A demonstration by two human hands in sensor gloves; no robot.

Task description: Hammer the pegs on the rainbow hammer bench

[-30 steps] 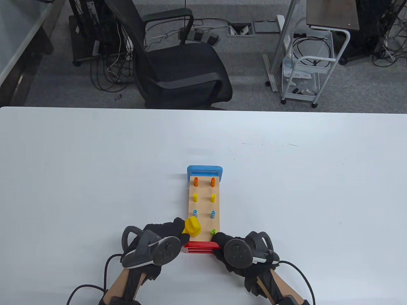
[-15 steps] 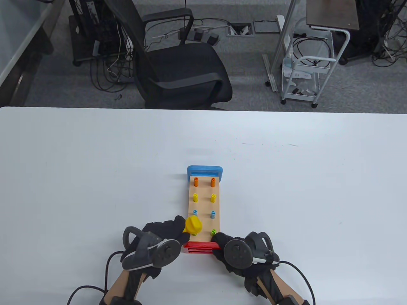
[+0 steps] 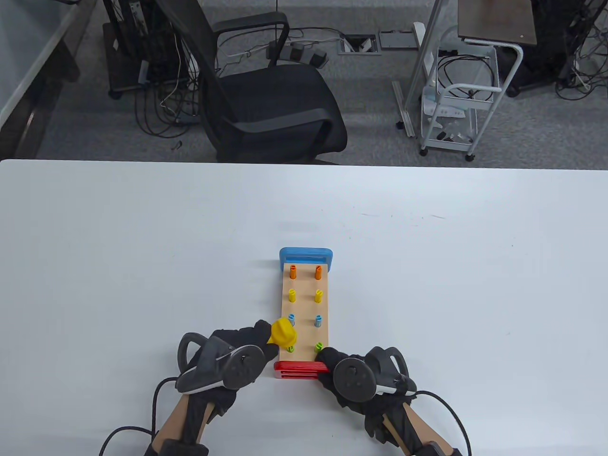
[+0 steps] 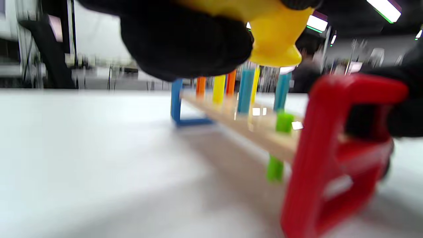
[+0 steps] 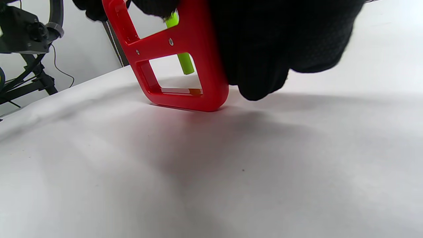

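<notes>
L hand [image 3: 232, 349] grips hammer [image 3: 284, 332], head over near-left pegs [image 3: 290, 349] | R hand [image 3: 354, 375] holds bench [image 3: 304, 304] red end | bench lower-center on counter, long axis up-frame | L nearer

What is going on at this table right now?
A person's left hand holds a yellow plastic toy hammer just above the nearer pegs of a wooden hammer bench. The right hand steadies the bench at its red plastic end frame. The nearer-left green peg sits much lower than the others.
</notes>
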